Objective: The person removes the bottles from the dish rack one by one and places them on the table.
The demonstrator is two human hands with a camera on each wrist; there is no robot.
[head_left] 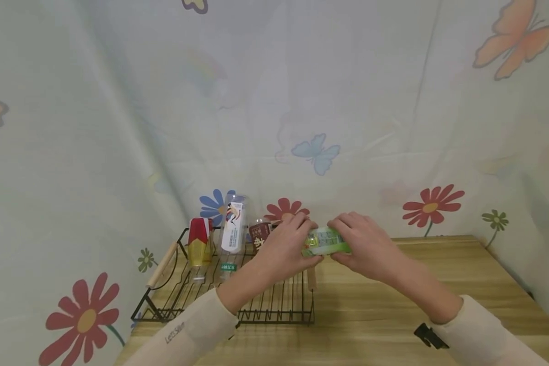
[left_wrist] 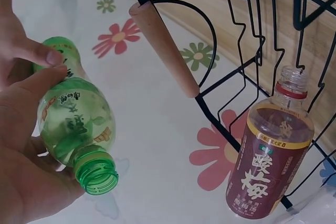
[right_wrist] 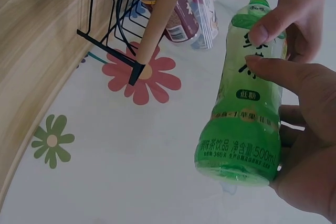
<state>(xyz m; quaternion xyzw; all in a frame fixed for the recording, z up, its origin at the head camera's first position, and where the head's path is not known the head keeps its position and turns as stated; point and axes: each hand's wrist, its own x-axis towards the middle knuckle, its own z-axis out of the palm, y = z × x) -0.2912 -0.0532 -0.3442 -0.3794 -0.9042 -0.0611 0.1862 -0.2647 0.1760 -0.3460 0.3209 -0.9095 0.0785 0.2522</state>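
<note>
Both hands hold a green plastic drink bottle (head_left: 325, 241) sideways above the table, right of the wire rack. My left hand (head_left: 283, 245) grips its neck half; the green threaded mouth, without a cap, shows in the left wrist view. Around the lower half is my right hand (head_left: 368, 246), close to the base in the right wrist view. Both thumbs (right_wrist: 260, 34) lie along the label side, near each other. The bottle (left_wrist: 79, 124) is see-through, with a printed wrapper.
The black wire rack (head_left: 274, 321) with wooden handles (head_left: 162, 265) stands at left on the wooden table (head_left: 393, 305). In it are a dark red plum drink bottle (left_wrist: 270, 156), a clear bottle with a white label (head_left: 233, 226) and a red and gold container (head_left: 200, 244). A flowered curtain hangs behind.
</note>
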